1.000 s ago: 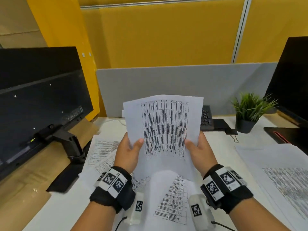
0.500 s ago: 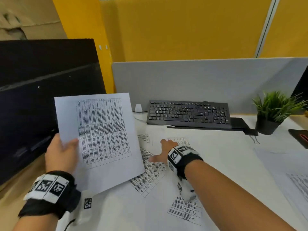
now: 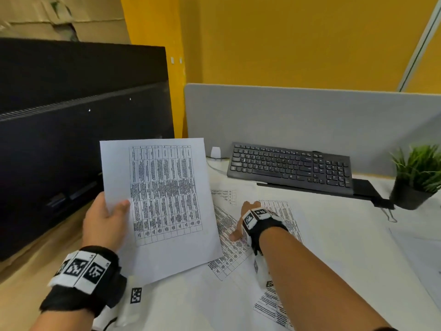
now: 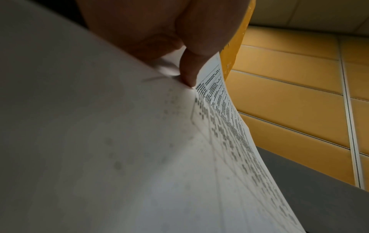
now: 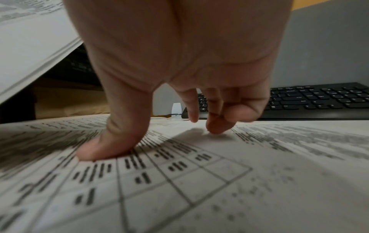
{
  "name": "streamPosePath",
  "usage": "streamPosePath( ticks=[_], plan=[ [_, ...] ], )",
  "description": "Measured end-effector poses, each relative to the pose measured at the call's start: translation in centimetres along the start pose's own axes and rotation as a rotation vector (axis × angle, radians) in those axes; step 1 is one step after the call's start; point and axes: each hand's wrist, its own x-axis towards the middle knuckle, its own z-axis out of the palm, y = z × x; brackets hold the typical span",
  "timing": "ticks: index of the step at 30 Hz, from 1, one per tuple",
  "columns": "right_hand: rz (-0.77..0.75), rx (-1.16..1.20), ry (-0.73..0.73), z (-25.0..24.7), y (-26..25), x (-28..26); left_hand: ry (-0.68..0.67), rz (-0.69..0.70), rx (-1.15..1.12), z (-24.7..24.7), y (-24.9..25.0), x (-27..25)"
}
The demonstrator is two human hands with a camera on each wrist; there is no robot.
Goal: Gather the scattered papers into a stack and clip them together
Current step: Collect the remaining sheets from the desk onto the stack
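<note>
My left hand holds a thin stack of printed sheets upright over the desk's left side, thumb on the front and fingers hidden behind. Loose printed sheets lie scattered on the white desk. My right hand rests on one of them, thumb pressed flat and fingertips touching the paper further back. Nothing is pinched between them. More sheets lie near my forearm and at the right edge. A black binder clip lies by the plant pot.
A black keyboard stands at the back against a grey divider. A small potted plant is at the far right. A large dark monitor fills the left side. A small white object sits left of the keyboard.
My right hand let go of the held sheets and came down onto a sheet on the desk. My left hand carried the stack to the left and holds it alone.
</note>
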Motion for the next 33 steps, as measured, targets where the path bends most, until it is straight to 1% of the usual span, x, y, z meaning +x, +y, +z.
streamPosePath(
  ticks=[5, 10, 13, 15, 18, 20, 21, 23, 25, 26, 27, 28, 30, 33],
  plan=[
    [0.017, 0.015, 0.061, -0.5, 0.2, 0.2, 0.020, -0.011, -0.012, -0.9, 0.0, -0.6],
    [0.080, 0.041, 0.041, -0.7, 0.7, 0.3, 0.039, 0.015, 0.016, -1.8, 0.5, -1.0],
    [0.085, 0.030, 0.056, -1.4, 1.3, 0.5, 0.043, 0.019, 0.023, -2.2, 0.9, -1.1],
    [0.066, 0.017, 0.055, -2.3, 1.6, 0.5, 0.042, 0.024, 0.029, -2.4, 1.1, -1.2],
    [0.022, -0.013, 0.047, -5.2, 2.3, 0.2, 0.044, 0.034, 0.034, -2.6, 1.3, -1.0],
    [-0.038, -0.072, -0.002, -7.1, 2.5, -1.3, 0.056, 0.031, 0.046, -2.5, 1.2, -0.9],
    [-0.043, -0.128, -0.024, -7.4, 2.9, -1.8, 0.066, 0.028, 0.051, -2.3, 1.2, -0.8],
    [-0.037, -0.273, -0.069, -6.3, 4.7, -1.7, 0.079, 0.024, 0.061, -1.9, 1.2, -0.8],
    [0.033, -0.426, -0.145, -2.7, 7.7, 1.4, 0.068, 0.014, 0.059, -1.2, 1.2, -1.0],
    [0.043, -0.438, -0.172, -0.7, 9.2, 2.5, 0.057, 0.012, 0.058, -1.0, 1.3, -1.2],
    [-0.001, -0.392, -0.134, 0.6, 10.1, 2.7, 0.048, 0.009, 0.061, -0.8, 1.4, -1.3],
    [-0.010, -0.344, -0.107, 1.2, 10.4, 1.8, 0.040, 0.007, 0.064, -0.6, 1.5, -1.4],
    [-0.048, -0.229, -0.083, 0.3, 8.6, -3.5, 0.033, 0.002, 0.073, -0.5, 1.4, -1.5],
    [-0.106, -0.226, -0.181, 0.6, 8.1, -6.3, 0.031, 0.014, 0.079, -0.4, 1.3, -1.5]
  ],
)
